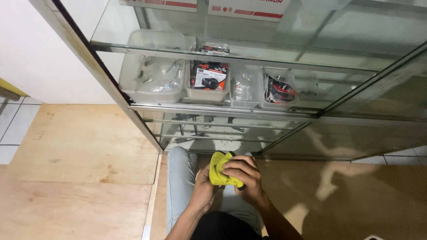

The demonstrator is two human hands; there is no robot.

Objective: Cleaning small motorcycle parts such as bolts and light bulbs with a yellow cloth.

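Both hands met over the lap: the right hand (242, 175) pinched the yellow cloth (221, 171) around a small dark part, the left hand (205, 186) cupped closed underneath to steady it.

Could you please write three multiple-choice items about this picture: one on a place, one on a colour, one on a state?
1. Where are the clear plastic bins?
A. on a glass shelf inside the cabinet
B. on the wooden floor
C. on the person's lap

2. What colour is the cloth?
A. red
B. yellow-green
C. white

3. How is the cloth held?
A. it lies loose on the floor
B. it hangs from the shelf
C. both hands grip it

Answers:
1 A, the bins stand in a row behind the glass cabinet front.
2 B, it is bright yellow-green.
3 C, the right hand covers it from above and the left hand supports it.
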